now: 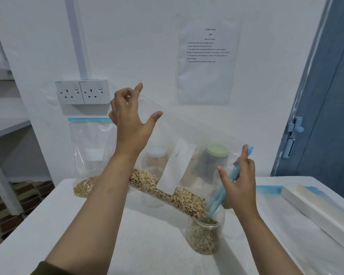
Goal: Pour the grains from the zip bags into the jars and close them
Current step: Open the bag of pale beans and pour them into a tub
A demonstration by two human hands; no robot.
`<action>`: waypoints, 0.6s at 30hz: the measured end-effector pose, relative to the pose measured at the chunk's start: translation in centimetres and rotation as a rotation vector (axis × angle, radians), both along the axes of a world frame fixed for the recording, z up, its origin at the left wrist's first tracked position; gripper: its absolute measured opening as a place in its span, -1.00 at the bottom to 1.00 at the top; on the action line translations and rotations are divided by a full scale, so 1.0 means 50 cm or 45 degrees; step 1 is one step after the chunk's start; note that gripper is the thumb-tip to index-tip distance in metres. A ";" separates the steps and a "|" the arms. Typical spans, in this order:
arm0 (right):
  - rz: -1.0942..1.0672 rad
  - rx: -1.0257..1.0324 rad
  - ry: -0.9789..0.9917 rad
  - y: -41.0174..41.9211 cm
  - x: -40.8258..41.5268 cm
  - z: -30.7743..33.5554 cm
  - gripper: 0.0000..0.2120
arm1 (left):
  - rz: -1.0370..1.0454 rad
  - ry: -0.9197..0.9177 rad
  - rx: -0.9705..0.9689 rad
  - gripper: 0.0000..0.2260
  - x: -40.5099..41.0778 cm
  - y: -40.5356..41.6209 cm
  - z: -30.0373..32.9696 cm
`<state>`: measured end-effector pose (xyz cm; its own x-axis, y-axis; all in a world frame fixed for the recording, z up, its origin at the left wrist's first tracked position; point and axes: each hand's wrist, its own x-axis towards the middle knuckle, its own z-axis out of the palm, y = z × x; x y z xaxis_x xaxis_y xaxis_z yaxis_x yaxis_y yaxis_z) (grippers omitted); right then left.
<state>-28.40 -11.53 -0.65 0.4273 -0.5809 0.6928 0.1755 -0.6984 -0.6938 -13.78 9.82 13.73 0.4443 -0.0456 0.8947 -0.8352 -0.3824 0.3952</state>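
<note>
A clear zip bag (203,132) of pale beans (167,187) is tilted, its blue zip mouth pointing down into an open jar (206,235) partly filled with beans. My left hand (131,120) pinches the bag's raised bottom corner high up, thumb spread out. My right hand (239,181) holds the blue zip edge near the jar's mouth. A second zip bag (87,155) with yellowish grains stands behind my left arm against the wall. Through the held bag, a white-lidded jar (157,159) and a green-lidded jar (216,157) show at the back.
The white table (147,245) carries a long white box (316,207) and flat empty zip bags (306,235) with blue strips on the right. A double wall socket (81,92) and a printed sheet (207,58) hang on the wall. A blue door (330,96) stands right.
</note>
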 end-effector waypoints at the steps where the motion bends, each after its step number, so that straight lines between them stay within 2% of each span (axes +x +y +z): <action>1: -0.002 -0.001 0.004 -0.001 0.000 0.000 -0.16 | -0.001 0.000 0.001 -0.36 0.000 0.001 0.000; 18: 0.005 0.014 0.012 -0.001 -0.005 0.008 -0.21 | -0.013 -0.019 0.029 -0.36 0.003 -0.002 0.007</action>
